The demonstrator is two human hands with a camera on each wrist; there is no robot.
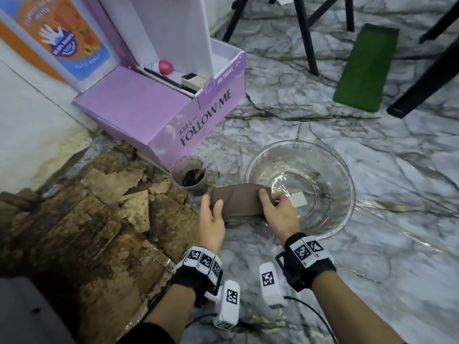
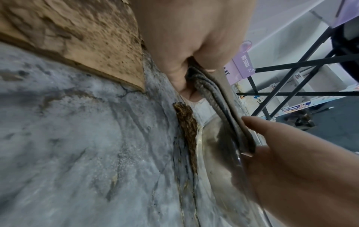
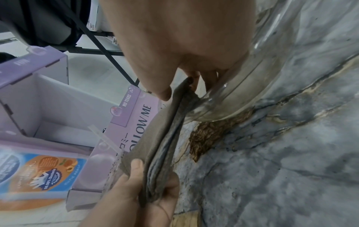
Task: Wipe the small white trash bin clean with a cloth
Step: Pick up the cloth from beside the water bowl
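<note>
- Both hands grip the folded brown cloth (image 1: 237, 203): left hand (image 1: 212, 220) one end, right hand (image 1: 278, 212) the other, beside the glass bowl (image 1: 347, 184).
- Trash bin: none clearly in view.
- Advice: wet, wring firmly, keep folded.

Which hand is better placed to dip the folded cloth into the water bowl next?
Right, probably. The right hand grips the cloth end lying at the glass bowl rim; the left hand holds the far end, nearer the dirty cup.
</note>
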